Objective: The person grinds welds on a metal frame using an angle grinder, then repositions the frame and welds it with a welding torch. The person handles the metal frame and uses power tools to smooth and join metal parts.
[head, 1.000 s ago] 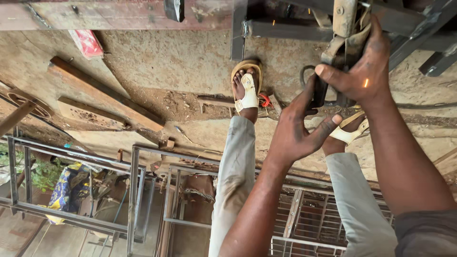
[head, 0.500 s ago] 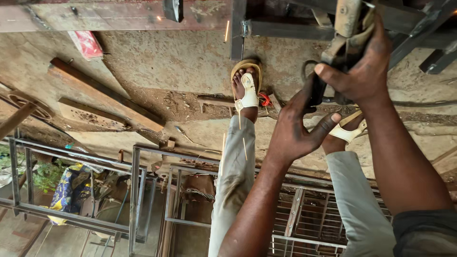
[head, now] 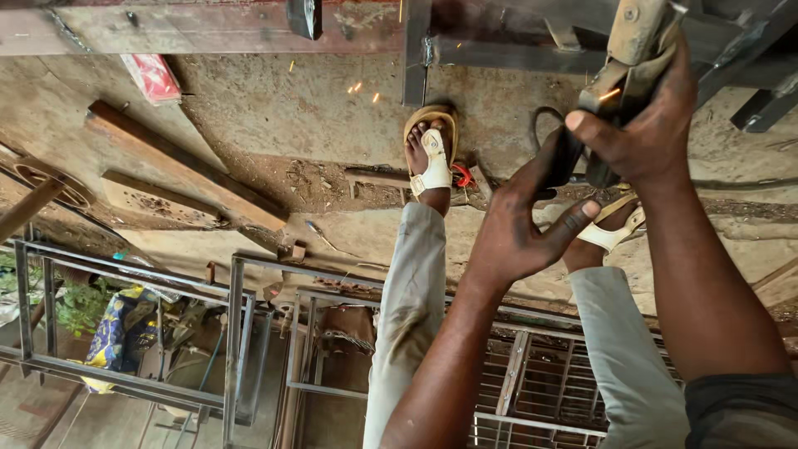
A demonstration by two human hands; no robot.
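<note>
Grinder (head: 629,62) above steel frame (head: 420,50), sparks

A: Where is the camera sitting?

B: On the person's head, looking steeply down past both arms to the dirt floor (head: 274,108) and the sandalled feet (head: 432,150).

A: How near is it getting?

B: Close. The left hand (head: 519,229) and right hand (head: 644,133) are filling the right side, while the metal frames (head: 233,333) are lying along the lower edge.

A: Is another view sharing this?

B: No, just one.
</note>
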